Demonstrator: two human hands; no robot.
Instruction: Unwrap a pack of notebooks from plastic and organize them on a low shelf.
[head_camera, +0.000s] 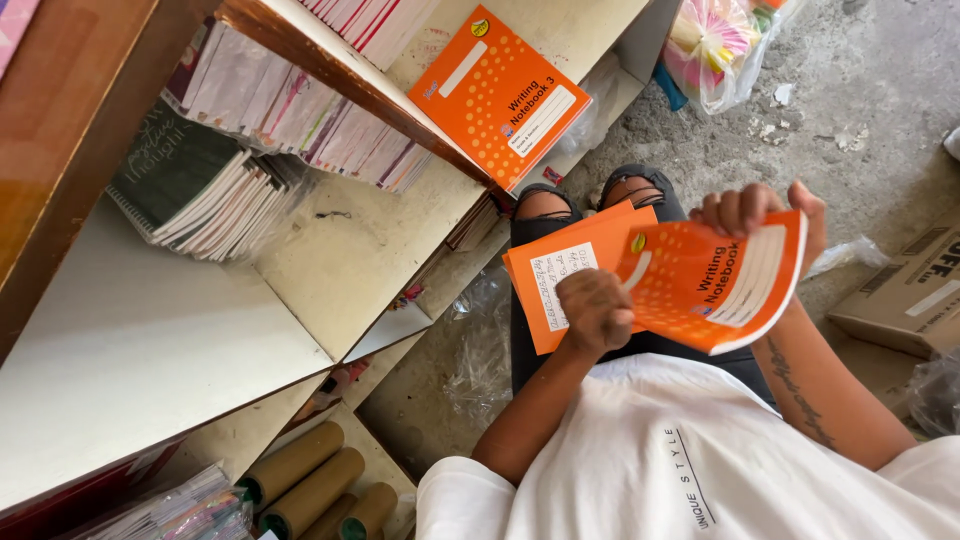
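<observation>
The person sits on the concrete floor (880, 90) beside a white shelf unit (150, 330), holding a small stack of orange notebooks (575, 260) over the lap. The right hand (765, 212) is closed on the far edge of the top orange notebook (715, 285), fingers curled over it, lifting and bending that cover away from the stack so each book can be handled singly. The left hand (595, 310) is loosely closed and presses on the stack from the near side, apparently steadying the lower books against the knees; exactly what its fingers pinch I cannot tell. 1 more orange notebook (500, 95) lies flat on a shelf board above, slightly overhanging its edge, well apart from the hands. Rows of thin exercise books (300, 120) stand packed on the shelves, with a pile of spiral pads (200, 195) beside them. Cardboard tubes (310, 485) lie in the lowest compartment, and a cardboard box (905, 295) sits on the floor to the right.
</observation>
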